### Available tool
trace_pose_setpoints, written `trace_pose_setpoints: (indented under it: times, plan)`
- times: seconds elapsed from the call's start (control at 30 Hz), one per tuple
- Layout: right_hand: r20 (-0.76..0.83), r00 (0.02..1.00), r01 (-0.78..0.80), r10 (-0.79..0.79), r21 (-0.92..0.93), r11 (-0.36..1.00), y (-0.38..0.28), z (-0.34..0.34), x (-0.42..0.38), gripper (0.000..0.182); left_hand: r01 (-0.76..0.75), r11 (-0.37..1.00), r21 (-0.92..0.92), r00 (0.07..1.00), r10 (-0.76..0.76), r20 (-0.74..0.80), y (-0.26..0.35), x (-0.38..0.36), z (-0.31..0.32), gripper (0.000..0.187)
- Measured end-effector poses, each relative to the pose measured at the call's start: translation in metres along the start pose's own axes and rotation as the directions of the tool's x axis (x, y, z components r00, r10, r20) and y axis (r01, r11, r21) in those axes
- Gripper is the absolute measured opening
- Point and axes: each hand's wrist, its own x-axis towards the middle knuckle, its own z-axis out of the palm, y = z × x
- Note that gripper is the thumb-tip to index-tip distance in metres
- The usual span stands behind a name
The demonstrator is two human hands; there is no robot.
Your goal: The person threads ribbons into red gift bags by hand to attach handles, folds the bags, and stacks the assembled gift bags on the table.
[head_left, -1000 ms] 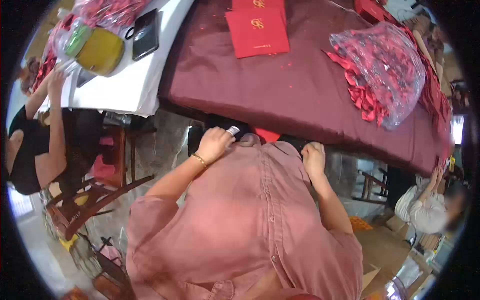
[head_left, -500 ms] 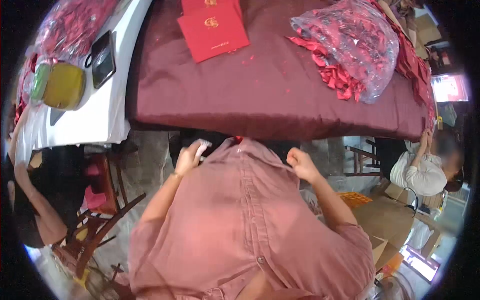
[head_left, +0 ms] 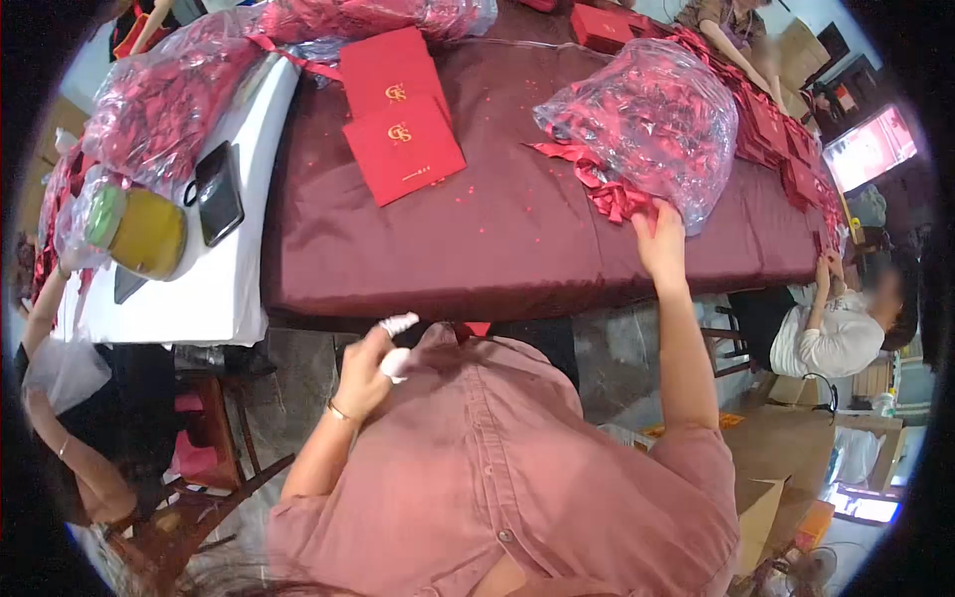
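Observation:
My right hand reaches over the maroon-covered table, its fingers closed on a red ribbon at the mouth of a clear plastic bag. The bag is full of similar red ribbons, some spilling out onto the cloth. My left hand hangs in front of my shirt, below the table edge. Its thumb and index finger have white coverings and stand apart, with nothing visible between them. Two red folders with gold lettering lie overlapping on the table, ahead of the left hand.
On a white surface at left lie a phone and a green-lidded jar of yellowish contents, near another ribbon bag. Co-workers sit on both sides; one at right in a white top. A cardboard box stands behind right.
My right hand has moved from beside my shirt forward to the ribbons at the bag. My left hand's fingers have spread. The view has shifted, showing more of the table's far side.

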Motion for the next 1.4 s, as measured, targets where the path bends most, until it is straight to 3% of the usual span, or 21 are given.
trace_pose_setpoints:
  times: [0.1, 0.17, 0.23, 0.33, 0.4, 0.47, 0.53, 0.73, 0.8, 0.87, 0.93, 0.97, 1.03, 1.07, 1.1, 1.13, 1.2, 1.27, 1.3, 1.33, 1.4]
  plan:
    - [0.253, 0.966, -0.047, 0.061, -0.06, 0.997, -0.017, 0.013, 0.021, 0.042, -0.111, 0.869, -0.482, 0.991, 0.062, -0.116, 0.061, 0.025, -0.026, 0.074]
    - [0.333, 0.938, -0.022, -0.092, 0.322, 0.946, -0.061, -0.002, 0.024, 0.043, -0.161, 0.756, -0.634, 0.975, 0.022, -0.22, 0.113, 0.034, -0.046, 0.062]
    - [0.322, 0.929, 0.069, -0.179, 0.327, 0.943, -0.071, 0.0, 0.024, 0.042, -0.4, 0.663, -0.633, 0.916, 0.296, -0.27, 0.156, 0.036, -0.067, 0.058]
    - [0.3, 0.944, 0.14, -0.136, 0.008, 0.99, -0.081, -0.012, 0.025, 0.037, -0.439, 0.53, -0.725, 0.892, 0.354, -0.281, 0.19, 0.036, -0.083, 0.055]
    - [0.345, 0.938, 0.04, -0.031, -0.019, 0.999, -0.091, -0.03, 0.023, 0.035, -0.432, 0.489, -0.758, 0.891, 0.358, -0.278, 0.197, 0.039, -0.088, 0.053]
    - [0.267, 0.96, 0.124, -0.087, -0.121, 0.985, -0.09, -0.041, 0.018, 0.034, -0.421, 0.469, -0.777, 0.897, 0.342, -0.28, 0.202, 0.047, -0.091, 0.051]
    - [0.171, 0.959, 0.233, -0.226, -0.022, 0.972, -0.082, -0.045, 0.019, 0.031, -0.412, 0.448, -0.793, 0.901, 0.327, -0.284, 0.201, 0.053, -0.092, 0.049]
    - [0.09, 0.979, 0.154, -0.18, 0.242, 0.958, -0.085, -0.046, 0.016, 0.024, -0.362, 0.394, -0.845, 0.923, 0.279, -0.265, 0.202, 0.059, -0.095, 0.043]
    - [0.151, 0.988, -0.033, -0.029, 0.393, 0.919, -0.089, -0.042, 0.009, 0.02, -0.329, 0.391, -0.859, 0.938, 0.241, -0.25, 0.203, 0.059, -0.099, 0.04]
    - [0.068, 0.993, 0.06, -0.097, 0.422, 0.905, -0.098, -0.04, 0.005, 0.017, -0.295, 0.383, -0.875, 0.954, 0.172, -0.246, 0.206, 0.056, -0.105, 0.038]
    - [0.148, 0.989, -0.068, -0.029, 0.608, 0.791, -0.108, -0.037, -0.003, 0.015, -0.235, 0.332, -0.914, 0.965, -0.034, -0.261, 0.209, 0.05, -0.109, 0.036]
    - [0.221, 0.975, -0.172, -0.014, 0.795, 0.582, -0.112, -0.034, -0.006, 0.015, -0.206, 0.292, -0.934, 0.953, -0.156, -0.259, 0.211, 0.051, -0.11, 0.035]
    - [0.247, 0.965, -0.226, -0.086, 0.954, 0.197, -0.144, -0.073, 0.001, 0.014, -0.179, 0.395, -0.901, 0.968, 0.233, -0.09, 0.186, 0.078, -0.117, 0.04]
    - [0.136, 0.979, -0.144, -0.154, 0.988, -0.046, -0.159, -0.09, 0.006, 0.014, -0.212, 0.425, -0.88, 0.962, 0.248, -0.112, 0.176, 0.09, -0.112, 0.039]
    - [-0.019, 0.968, -0.01, -0.251, 0.993, -0.114, -0.172, -0.109, 0.015, 0.011, -0.403, 0.546, -0.734, 0.833, -0.112, -0.541, 0.164, 0.102, -0.092, 0.044]
    - [-0.143, 0.937, 0.083, -0.319, 0.978, -0.192, -0.179, -0.125, 0.02, 0.012, -0.34, 0.777, -0.53, 0.857, 0.023, -0.515, 0.127, 0.108, -0.094, 0.039]
    - [-0.286, 0.861, 0.128, -0.421, 0.923, -0.364, -0.197, -0.151, 0.028, 0.012, -0.104, 0.916, -0.386, 0.805, -0.151, -0.574, 0.077, 0.118, -0.075, 0.034]
    - [-0.359, 0.8, 0.088, -0.481, 0.863, -0.497, -0.213, -0.163, 0.023, 0.012, 0.112, 0.961, -0.253, 0.804, -0.237, -0.545, 0.052, 0.111, -0.05, 0.03]
    - [-0.391, 0.771, 0.075, -0.504, 0.84, -0.537, -0.221, -0.168, 0.023, 0.013, 0.073, 0.988, -0.139, 0.823, -0.138, -0.55, 0.019, 0.105, -0.042, 0.028]
    - [-0.406, 0.749, 0.048, -0.524, 0.822, -0.567, -0.228, -0.171, 0.02, 0.013, 0.061, 0.927, -0.371, 0.809, -0.263, -0.525, 0.007, 0.101, -0.031, 0.026]
    - [-0.406, 0.74, 0.007, -0.537, 0.803, -0.597, -0.235, -0.171, 0.011, 0.014, 0.151, 0.982, -0.109, 0.843, -0.186, -0.504, 0.007, 0.098, -0.021, 0.026]
